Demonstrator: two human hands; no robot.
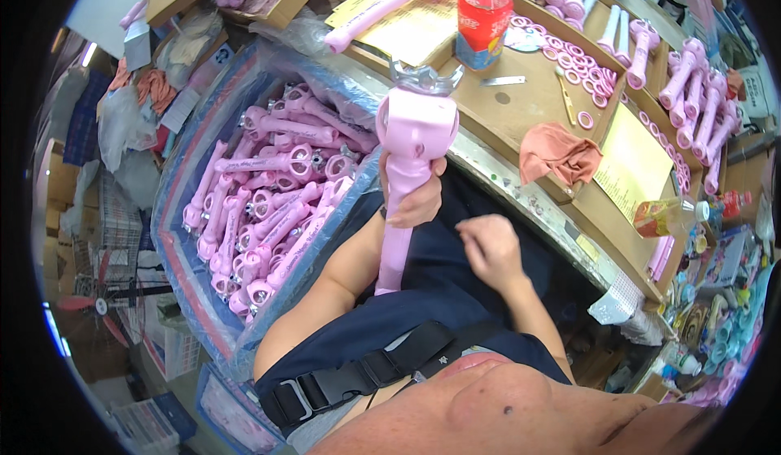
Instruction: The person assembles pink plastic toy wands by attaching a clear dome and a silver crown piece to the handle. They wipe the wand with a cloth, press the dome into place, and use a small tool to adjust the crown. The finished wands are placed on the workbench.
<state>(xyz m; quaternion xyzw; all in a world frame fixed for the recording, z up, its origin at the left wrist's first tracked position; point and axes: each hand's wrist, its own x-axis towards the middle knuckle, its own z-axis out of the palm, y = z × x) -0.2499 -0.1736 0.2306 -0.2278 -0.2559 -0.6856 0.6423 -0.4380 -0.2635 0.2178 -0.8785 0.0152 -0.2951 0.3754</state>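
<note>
My left hand [417, 200] is wrapped around the handle of a pink toy wand [419, 126]. It stands nearly upright in front of my body, its lower end against my dark clothing. A silver crown-shaped piece [425, 79] tops the wand's rounded pink head. To the right, over my lap, my right hand [493, 250] is curled closed, apart from the wand, with nothing seen in its fingers. Beside my left arm, a large container lined with clear plastic [175, 211] holds a heap of similar pink wands [272, 203].
The cardboard-covered workbench [488, 101] carries a red-labelled bottle [483, 20], pink rings [582, 69], an orange cloth [560, 156], a yellow pen [565, 97] and yellow paper sheets [630, 162]. More wands [700, 89] lie at the right. A fan [102, 306] stands at the left.
</note>
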